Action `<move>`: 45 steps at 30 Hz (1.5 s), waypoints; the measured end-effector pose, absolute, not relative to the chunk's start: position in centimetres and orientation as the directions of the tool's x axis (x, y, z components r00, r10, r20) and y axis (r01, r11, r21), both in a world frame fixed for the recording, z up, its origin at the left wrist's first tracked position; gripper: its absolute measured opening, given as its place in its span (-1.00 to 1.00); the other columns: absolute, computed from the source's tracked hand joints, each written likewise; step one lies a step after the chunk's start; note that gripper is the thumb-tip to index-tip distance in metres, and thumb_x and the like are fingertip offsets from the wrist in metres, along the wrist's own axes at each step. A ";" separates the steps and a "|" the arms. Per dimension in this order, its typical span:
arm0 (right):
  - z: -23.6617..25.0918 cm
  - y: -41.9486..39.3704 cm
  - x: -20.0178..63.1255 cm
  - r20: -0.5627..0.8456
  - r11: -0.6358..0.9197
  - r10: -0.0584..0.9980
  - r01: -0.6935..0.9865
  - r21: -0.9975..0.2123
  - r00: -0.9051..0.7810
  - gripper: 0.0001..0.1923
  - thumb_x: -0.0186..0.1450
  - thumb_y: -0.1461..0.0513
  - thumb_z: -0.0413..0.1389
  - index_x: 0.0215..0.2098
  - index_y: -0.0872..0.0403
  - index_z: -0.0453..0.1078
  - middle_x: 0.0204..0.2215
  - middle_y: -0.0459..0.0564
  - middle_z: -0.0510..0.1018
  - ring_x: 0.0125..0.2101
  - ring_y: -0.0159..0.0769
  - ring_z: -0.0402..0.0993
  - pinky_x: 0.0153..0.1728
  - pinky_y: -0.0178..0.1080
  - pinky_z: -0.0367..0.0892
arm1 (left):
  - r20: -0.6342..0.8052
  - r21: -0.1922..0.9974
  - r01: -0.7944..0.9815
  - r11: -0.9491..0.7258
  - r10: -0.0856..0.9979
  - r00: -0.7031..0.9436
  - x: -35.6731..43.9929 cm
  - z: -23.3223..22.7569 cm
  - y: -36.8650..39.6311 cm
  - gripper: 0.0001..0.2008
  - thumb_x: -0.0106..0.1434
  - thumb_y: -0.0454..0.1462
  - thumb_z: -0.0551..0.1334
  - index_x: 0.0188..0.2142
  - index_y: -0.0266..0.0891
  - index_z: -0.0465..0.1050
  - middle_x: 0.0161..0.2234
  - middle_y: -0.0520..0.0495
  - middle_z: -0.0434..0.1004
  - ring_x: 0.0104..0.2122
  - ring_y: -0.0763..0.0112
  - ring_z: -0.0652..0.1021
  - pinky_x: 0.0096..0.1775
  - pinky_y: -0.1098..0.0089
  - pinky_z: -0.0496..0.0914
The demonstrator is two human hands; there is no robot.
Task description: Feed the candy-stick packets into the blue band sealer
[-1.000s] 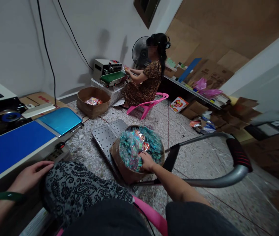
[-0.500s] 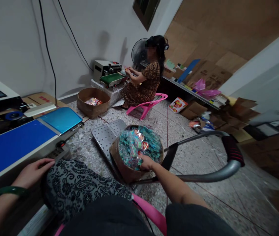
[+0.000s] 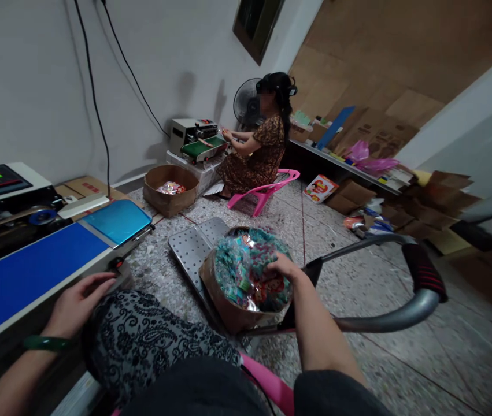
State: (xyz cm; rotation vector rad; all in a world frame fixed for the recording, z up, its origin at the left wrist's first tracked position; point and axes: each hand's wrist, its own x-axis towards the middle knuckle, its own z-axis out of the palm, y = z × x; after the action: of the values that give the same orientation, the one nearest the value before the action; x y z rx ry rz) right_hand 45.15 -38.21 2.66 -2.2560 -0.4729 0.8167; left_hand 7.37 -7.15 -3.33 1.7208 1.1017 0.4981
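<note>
Gripping packets [image 3: 267,286] right hand [image 3: 287,268] | left hand [image 3: 78,303] flat, unclenched | fingertips hidden

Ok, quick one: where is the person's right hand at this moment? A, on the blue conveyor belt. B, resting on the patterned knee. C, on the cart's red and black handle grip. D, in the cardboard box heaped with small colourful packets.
D: the right hand lies on the colourful packets heaped in the cardboard box.
</note>
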 end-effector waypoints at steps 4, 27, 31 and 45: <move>6.5 -33.7 43.7 -0.299 -0.494 0.688 0.125 -0.860 0.661 -0.78 -0.22 0.32 0.15 -0.53 0.15 0.35 -0.61 -0.13 0.46 -0.56 -0.36 0.36 -0.47 -0.34 0.29 | -0.033 0.983 0.152 -0.107 0.707 0.706 12.0 -0.4 -10.1 -0.43 -0.16 -0.07 0.33 -0.12 -0.21 0.38 -0.16 -0.16 0.49 -0.15 0.16 0.46 -0.07 0.23 0.28; 3.0 -1.9 16.4 -0.016 -0.028 0.999 -0.377 -0.926 -0.034 -0.75 0.04 0.11 0.19 -0.44 0.09 0.31 -0.51 -0.14 0.31 -0.55 -0.46 0.18 -0.55 -0.40 0.11 | -0.157 0.794 -0.543 0.274 0.955 0.253 1.4 2.3 -2.4 -0.50 -0.18 -0.41 0.35 -0.15 -0.29 0.42 -0.27 -0.15 0.56 -0.32 0.17 0.54 -0.22 0.21 0.40; 1.7 -1.3 14.6 -0.005 0.029 0.996 -0.369 -0.929 0.093 -0.77 0.06 0.10 0.17 -0.48 0.08 0.28 -0.56 -0.16 0.28 -0.57 -0.46 0.14 -0.58 -0.41 0.07 | -0.213 0.788 -0.544 0.289 0.956 0.201 0.4 1.9 -2.2 -0.49 -0.19 -0.41 0.35 -0.15 -0.31 0.42 -0.30 -0.15 0.57 -0.33 0.17 0.55 -0.23 0.23 0.41; 0.2 0.3 12.6 0.077 0.163 0.961 -0.321 -0.933 0.265 -0.80 0.11 0.13 0.12 -0.45 0.03 0.18 -0.57 -0.19 0.28 -0.53 -0.45 0.22 -0.48 -0.40 0.18 | -0.282 0.749 -0.597 0.287 0.954 0.105 -1.5 0.2 -1.6 -0.57 -0.11 -0.39 0.32 -0.16 -0.31 0.42 -0.36 -0.09 0.58 -0.31 0.21 0.55 -0.19 0.25 0.41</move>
State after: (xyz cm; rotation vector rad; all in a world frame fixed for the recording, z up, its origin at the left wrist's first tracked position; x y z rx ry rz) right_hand 12.60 0.27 0.24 -0.9776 -0.8343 1.0843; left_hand -1.47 -1.60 0.22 0.5195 0.8484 1.2216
